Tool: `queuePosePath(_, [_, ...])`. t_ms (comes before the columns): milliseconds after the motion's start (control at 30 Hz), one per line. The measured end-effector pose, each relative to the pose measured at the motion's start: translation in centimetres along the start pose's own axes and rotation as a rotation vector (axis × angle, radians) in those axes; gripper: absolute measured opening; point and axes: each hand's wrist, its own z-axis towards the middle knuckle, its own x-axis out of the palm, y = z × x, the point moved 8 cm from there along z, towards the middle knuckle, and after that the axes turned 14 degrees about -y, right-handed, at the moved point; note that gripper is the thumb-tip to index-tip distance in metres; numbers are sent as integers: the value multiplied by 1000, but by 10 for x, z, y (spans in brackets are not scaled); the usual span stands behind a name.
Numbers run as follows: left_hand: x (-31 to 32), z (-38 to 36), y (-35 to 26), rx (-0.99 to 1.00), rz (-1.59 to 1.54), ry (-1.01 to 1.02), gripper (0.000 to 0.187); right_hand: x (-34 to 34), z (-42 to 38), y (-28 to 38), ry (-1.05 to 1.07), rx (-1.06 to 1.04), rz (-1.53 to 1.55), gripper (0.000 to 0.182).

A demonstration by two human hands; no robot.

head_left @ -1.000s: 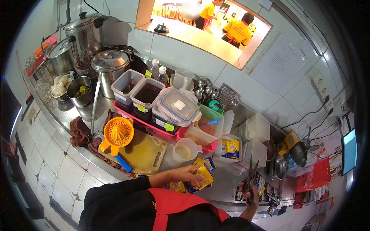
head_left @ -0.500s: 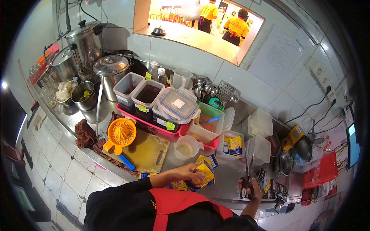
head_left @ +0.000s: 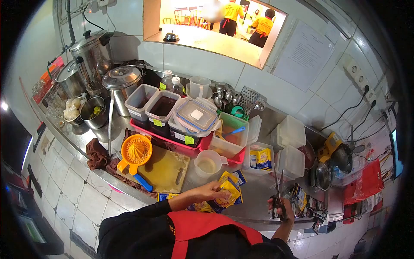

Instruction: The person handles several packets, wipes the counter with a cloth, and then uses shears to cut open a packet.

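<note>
My left hand (head_left: 212, 192) is closed on a yellow and blue sachet (head_left: 230, 186) near the counter's front edge. More such sachets (head_left: 202, 206) lie under and beside that hand. My right hand (head_left: 282, 209) grips a pair of scissors (head_left: 278, 186) by the handles, with the blades pointing up and slightly apart. Beside the right hand are a yellow packet and several dark sachets (head_left: 304, 204). A clear plastic box (head_left: 255, 171) behind the hands holds upright yellow and blue sachets. A translucent measuring jug (head_left: 206, 163) stands just beyond my left hand.
On the left, an orange citrus juicer (head_left: 137, 149) and a blue-handled knife (head_left: 142, 182) rest on a yellow cutting board (head_left: 167, 172). Behind them, lidded containers (head_left: 196, 115) stand in a red tray (head_left: 183, 149). Metal pots (head_left: 123, 77) line the back left; empty-looking clear tubs (head_left: 291, 162) stand right.
The view has shifted slightly. Both hands keep nearly the same positions, with the sachet still in the left and the scissors in the right, their blades apart.
</note>
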Motion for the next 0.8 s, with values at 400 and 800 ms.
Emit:
queuePosePath(400, [-3, 1, 1, -5, -27, -6, 39, 2, -1, 1, 9, 17, 1, 70])
queuePosePath(800, [-4, -2, -7, -3, -43, -71, 38, 3, -2, -10, 77, 90, -47, 74])
